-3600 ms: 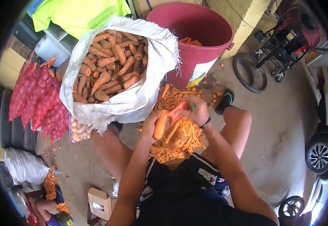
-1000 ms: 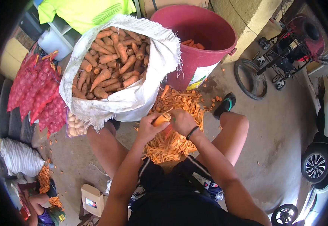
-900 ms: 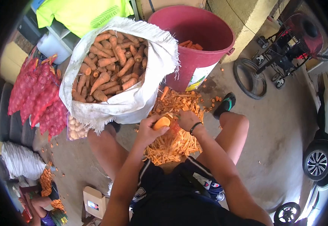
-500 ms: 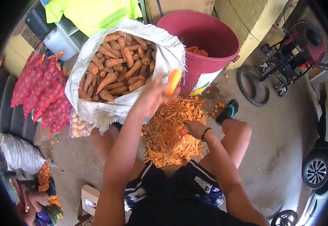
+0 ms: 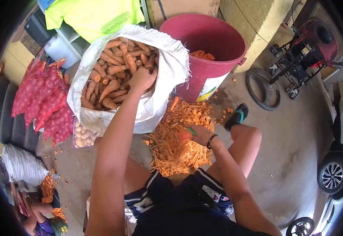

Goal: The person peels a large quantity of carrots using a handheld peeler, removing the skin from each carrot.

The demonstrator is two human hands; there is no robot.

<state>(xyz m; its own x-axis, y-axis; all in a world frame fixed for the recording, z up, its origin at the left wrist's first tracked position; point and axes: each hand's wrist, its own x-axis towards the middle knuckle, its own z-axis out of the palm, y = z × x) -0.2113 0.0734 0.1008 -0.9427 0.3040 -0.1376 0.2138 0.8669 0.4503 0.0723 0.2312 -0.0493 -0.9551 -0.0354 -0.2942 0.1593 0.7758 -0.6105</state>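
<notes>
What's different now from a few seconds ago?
The left hand has let go of the peeled carrot it held and moved forward and left into the white sack, onto the unpeeled carrots; whether it grips one is hidden. The right hand still holds the green-handled tool over the peelings. The sack and red bin stayed put.

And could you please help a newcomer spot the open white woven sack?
Find the maroon plastic bin. Just left stands the sack, the left hand within its opening. Unlike the red mesh bags farther left, it holds loose orange carrots.
</notes>
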